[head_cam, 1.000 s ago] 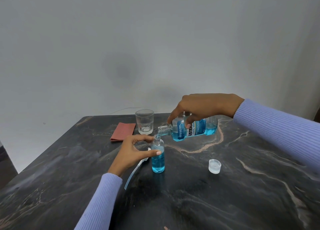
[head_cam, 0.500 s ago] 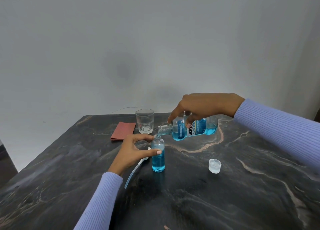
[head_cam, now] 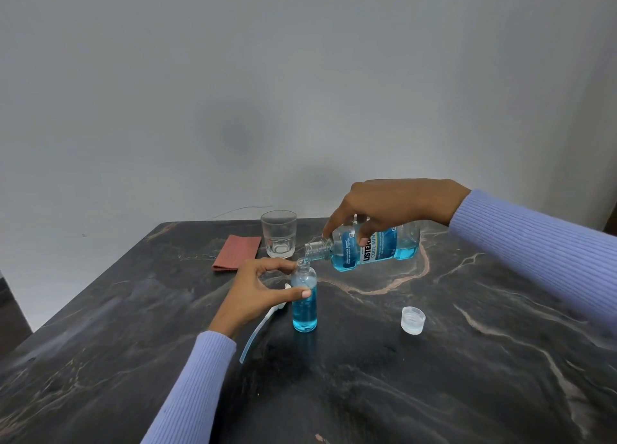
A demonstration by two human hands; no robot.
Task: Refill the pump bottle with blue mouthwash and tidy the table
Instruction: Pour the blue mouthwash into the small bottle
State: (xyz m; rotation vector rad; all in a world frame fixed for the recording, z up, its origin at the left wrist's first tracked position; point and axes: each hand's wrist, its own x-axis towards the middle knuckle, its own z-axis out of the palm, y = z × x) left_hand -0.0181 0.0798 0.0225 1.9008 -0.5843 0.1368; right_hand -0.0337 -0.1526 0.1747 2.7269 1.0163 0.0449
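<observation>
Head view: the right hand [head_cam: 397,206] grips the mouthwash bottle [head_cam: 370,248] tipped nearly flat, its neck over the mouth of the small bottle [head_cam: 304,301], which stands mid-table [head_cam: 467,377] pinched by the left hand [head_cam: 257,290]. A cap [head_cam: 413,320] sits nearby.

The desk [head_cam: 434,393] is glossy dark marble with pinkish veins. On it: a clear plastic pump bottle [head_cam: 304,301], clear ribbed glass tumbler [head_cam: 279,234], translucent plastic cap [head_cam: 413,320], matt ribbed reddish cloth [head_cam: 237,252].
</observation>
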